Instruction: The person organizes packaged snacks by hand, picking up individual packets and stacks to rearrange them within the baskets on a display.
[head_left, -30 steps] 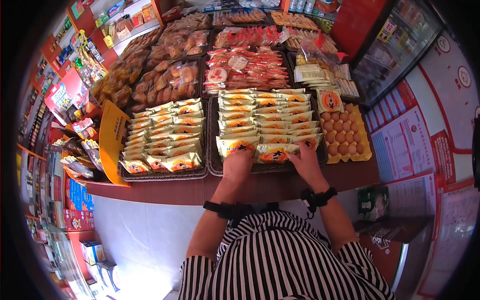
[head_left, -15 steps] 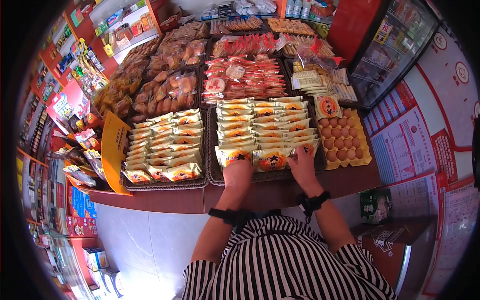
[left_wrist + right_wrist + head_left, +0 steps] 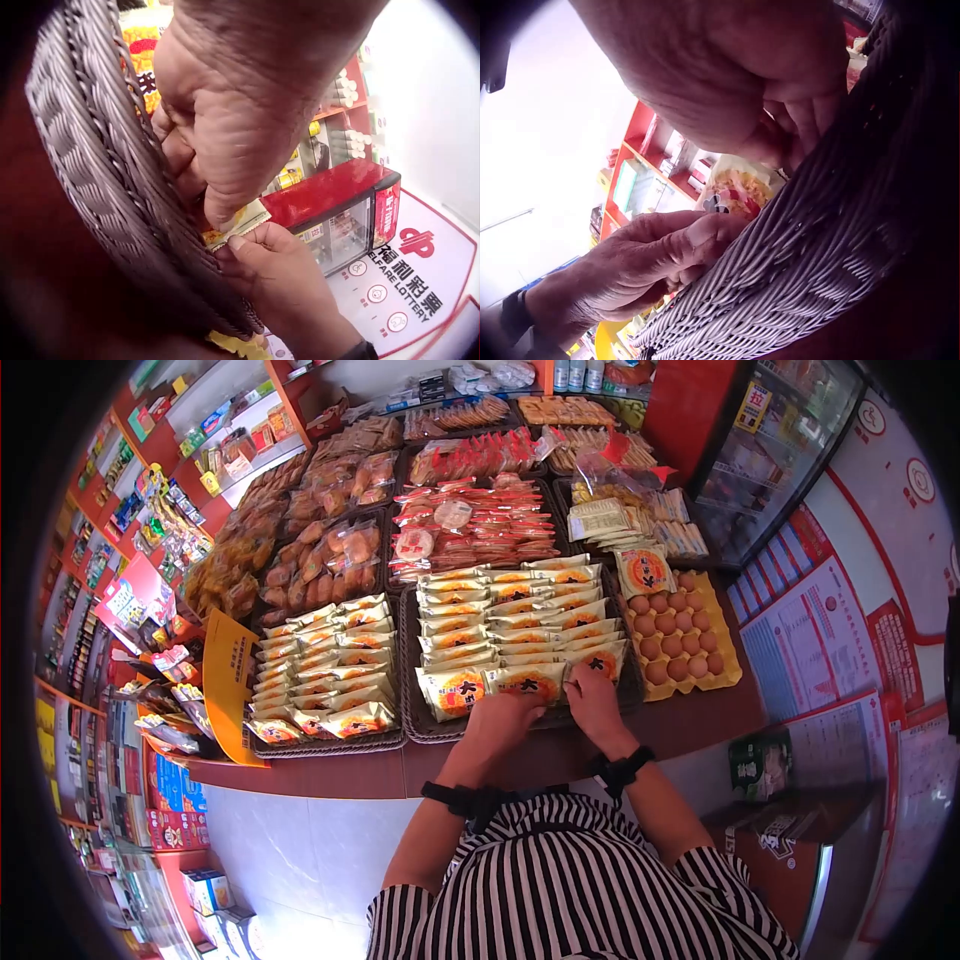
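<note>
Cream and orange cracker packets point(image 3: 455, 694) stand in rows in a dark wicker basket point(image 3: 440, 734). My left hand point(image 3: 503, 724) is at the middle packet point(image 3: 523, 682) of the front row, its thumb on the packet's lower part in the left wrist view. Just to the right, my right hand point(image 3: 596, 703) pinches the same packet near its edge, thumb point(image 3: 241, 245) showing in the left wrist view. Both hands reach over the front rim of the basket, which hides some fingertips in the right wrist view.
A second basket of the same packets point(image 3: 325, 672) stands at the left, beside a yellow display box point(image 3: 228, 685). To the right is an egg tray point(image 3: 728, 650). Bagged breads point(image 3: 330, 560) and red-wrapped packets point(image 3: 470, 525) fill baskets behind. A glass-door fridge point(image 3: 770, 460) stands at the right.
My left hand has shifted from the left front packet to the lower part of the middle one, uncovering the left packet. The right hand stays beside the middle packet. The head view has turned slightly.
</note>
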A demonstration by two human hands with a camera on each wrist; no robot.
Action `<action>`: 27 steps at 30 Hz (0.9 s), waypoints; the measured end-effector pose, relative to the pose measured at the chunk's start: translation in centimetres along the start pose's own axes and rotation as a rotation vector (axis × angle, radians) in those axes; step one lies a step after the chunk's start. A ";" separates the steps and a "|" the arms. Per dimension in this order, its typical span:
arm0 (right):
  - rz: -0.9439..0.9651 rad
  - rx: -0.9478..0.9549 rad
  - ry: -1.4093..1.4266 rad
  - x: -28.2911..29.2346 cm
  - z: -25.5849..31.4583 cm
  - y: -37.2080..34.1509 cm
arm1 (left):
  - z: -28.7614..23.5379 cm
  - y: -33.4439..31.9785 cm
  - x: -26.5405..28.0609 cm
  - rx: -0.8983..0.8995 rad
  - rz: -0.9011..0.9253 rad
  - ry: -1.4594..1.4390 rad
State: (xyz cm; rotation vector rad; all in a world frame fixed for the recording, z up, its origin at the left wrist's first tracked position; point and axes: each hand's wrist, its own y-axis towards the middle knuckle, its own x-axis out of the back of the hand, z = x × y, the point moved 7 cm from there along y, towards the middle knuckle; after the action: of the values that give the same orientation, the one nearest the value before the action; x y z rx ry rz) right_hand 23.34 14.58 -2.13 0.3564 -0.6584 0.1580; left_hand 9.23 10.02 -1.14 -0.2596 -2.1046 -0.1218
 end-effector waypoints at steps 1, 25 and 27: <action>0.003 0.018 0.004 0.0 0.1 0.0 | 0.1 0.2 0.1 -0.016 -0.030 -0.009; -0.390 -0.191 0.008 15.7 -13.0 10.8 | -2.3 -1.5 0.4 0.063 -0.273 0.253; -0.380 -0.191 -0.181 15.7 -15.1 13.0 | -2.4 -0.8 0.6 0.077 -0.275 0.276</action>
State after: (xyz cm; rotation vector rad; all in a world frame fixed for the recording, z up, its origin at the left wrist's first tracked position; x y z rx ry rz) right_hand 40.88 32.80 0.11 0.3076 -0.7652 -0.3007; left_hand 10.73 8.87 0.61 0.0907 -1.8553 -0.2262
